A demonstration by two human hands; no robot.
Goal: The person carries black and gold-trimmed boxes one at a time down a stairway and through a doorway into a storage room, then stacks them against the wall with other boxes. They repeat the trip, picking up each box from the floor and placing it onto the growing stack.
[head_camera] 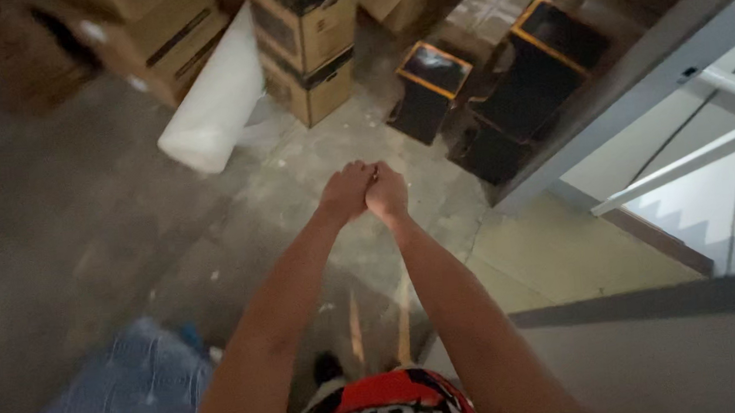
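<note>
Both my arms stretch straight out in front of me over a concrete floor [80, 220]. My left hand [346, 191] and my right hand [386, 193] are pressed together, fingers closed, knuckles touching. I cannot make out anything held between them. Below my arms, at the bottom edge, a red, white and black patterned piece of clothing [390, 410] shows.
Stacked cardboard boxes [306, 41] stand ahead, with a white roll of wrap [215, 100] leaning beside them. Black boxes with orange edges [515, 77] sit to the right. A grey and white frame [662, 61] rises at right. A blue cloth [125, 400] lies at lower left.
</note>
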